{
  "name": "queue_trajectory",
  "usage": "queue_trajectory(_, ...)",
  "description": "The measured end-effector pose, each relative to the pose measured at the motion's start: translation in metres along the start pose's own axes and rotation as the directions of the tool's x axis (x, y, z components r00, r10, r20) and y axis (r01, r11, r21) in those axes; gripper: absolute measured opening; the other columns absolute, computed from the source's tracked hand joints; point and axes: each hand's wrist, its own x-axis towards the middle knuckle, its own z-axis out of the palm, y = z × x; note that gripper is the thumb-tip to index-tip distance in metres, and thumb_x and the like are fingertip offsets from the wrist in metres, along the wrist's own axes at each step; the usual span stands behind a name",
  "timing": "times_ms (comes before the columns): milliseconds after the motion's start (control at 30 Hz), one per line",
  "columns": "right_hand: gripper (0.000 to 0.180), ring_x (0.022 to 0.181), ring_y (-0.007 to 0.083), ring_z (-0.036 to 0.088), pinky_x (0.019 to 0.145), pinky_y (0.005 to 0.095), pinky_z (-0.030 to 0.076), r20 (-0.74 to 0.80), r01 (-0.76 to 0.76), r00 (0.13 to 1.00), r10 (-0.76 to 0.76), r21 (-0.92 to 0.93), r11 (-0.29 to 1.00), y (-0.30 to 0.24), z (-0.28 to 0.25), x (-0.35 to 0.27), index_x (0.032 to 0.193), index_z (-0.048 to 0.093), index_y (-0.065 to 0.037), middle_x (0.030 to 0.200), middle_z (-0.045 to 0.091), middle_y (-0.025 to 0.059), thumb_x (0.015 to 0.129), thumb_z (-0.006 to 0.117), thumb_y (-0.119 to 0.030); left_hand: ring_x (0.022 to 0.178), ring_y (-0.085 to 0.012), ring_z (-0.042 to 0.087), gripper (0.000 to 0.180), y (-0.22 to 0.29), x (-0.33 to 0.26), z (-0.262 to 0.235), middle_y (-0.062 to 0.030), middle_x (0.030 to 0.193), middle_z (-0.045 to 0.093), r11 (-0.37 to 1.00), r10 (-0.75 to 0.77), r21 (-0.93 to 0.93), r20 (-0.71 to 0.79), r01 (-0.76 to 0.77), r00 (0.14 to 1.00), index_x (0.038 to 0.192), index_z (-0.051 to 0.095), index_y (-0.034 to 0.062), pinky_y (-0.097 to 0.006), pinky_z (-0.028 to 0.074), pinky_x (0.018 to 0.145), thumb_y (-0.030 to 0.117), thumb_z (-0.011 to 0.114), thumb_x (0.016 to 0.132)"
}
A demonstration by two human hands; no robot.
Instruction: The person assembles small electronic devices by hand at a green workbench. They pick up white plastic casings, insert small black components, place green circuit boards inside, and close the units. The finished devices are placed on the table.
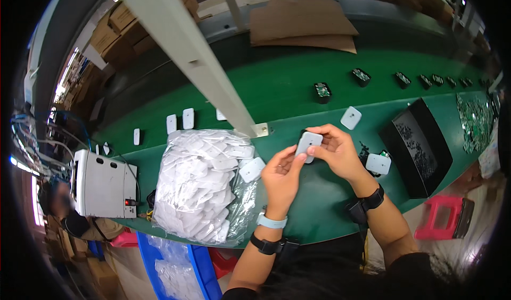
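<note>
Over the green table I hold a small casing with a white cover (pixel 308 144) and a dark edge along its far side. My left hand (pixel 282 176) grips its near left side with thumb and fingers closed. From the right, my right hand (pixel 339 152) presses its thumb on the white face, fingers behind. Left of my hands lies a clear plastic bag (pixel 199 185) full of white covers, with a loose white cover (pixel 252 169) at its edge. Another white cover (pixel 351 118) lies beyond my right hand, and a further white cover (pixel 378 163) beside my right wrist.
Black cases with green boards (pixel 322 92) line the green belt (pixel 287 68). To the right are a black bin (pixel 429 156) of small black parts and a circuit board pile (pixel 475 121). A metal post (pixel 194 60), white machine (pixel 104 184), blue crate (pixel 205 270) and red stool (pixel 439 217) stand around.
</note>
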Motion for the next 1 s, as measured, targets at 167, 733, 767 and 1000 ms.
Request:
queue_trajectory(167, 0.039, 0.107, 0.0188, 0.066, 0.092, 0.0328, 0.054, -0.032, -0.1, 0.995, 0.095, -0.283, 0.954, 0.005, 0.006, 0.064, 0.13, 0.059, 0.001, 0.12, 0.065, 0.011, 0.092, 0.067, 0.002, 0.085, -0.0101, 0.061, 0.031, -0.014, 0.003, 0.002, -0.0063, 0.1, 0.065, 0.953, 0.186, 0.263, -0.116, -0.15, 0.976, 0.122, 0.056, -0.002, -0.024, 0.051, 0.077, 0.003, 0.07, 0.094)
queue_trajectory(733, 0.021, 0.1, 0.0332, 0.063, 0.087, 0.042, 0.05, 0.097, 0.204, 0.965, -0.245, -0.866, 0.458, 0.006, 0.004, 0.145, 0.105, 0.068, -0.01, 0.096, 0.068, 0.0152, 0.088, 0.072, -0.021, 0.075, -0.0219, 0.064, 0.007, 0.001, -0.001, 0.003, -0.0104, 0.085, 0.066, 0.858, 0.338, 0.421, -0.03, -0.295, 0.941, 0.092, 0.065, 0.0007, -0.032, 0.05, 0.069, 0.0, 0.067, 0.086)
queue_trajectory(767, 0.017, 0.088, 0.0323, 0.065, 0.081, 0.0417, 0.052, 0.065, 0.182, 0.965, -0.256, -0.865, 0.467, -0.015, 0.005, 0.128, 0.1, 0.069, -0.007, 0.089, 0.069, 0.0147, 0.088, 0.07, -0.019, 0.075, -0.0201, 0.064, 0.006, 0.0, 0.001, 0.001, -0.0102, 0.086, 0.066, 0.845, 0.35, 0.44, -0.024, -0.304, 0.937, 0.092, 0.065, 0.0001, -0.03, 0.051, 0.069, 0.0, 0.068, 0.087)
queue_trajectory(1000, 0.009, 0.069, 0.0354, 0.067, 0.067, 0.0406, 0.053, 0.184, 0.168, 0.976, 0.115, -0.976, 0.135, -0.082, -0.076, 0.02, 0.076, 0.069, -0.002, 0.073, 0.068, 0.0187, 0.078, 0.063, -0.008, 0.108, -0.038, 0.056, 0.025, 0.029, -0.009, -0.019, -0.0186, 0.109, 0.061, 0.435, 0.366, 0.862, 0.095, -0.26, 0.926, 0.106, 0.061, 0.0013, -0.047, 0.043, 0.093, 0.001, 0.062, 0.081)
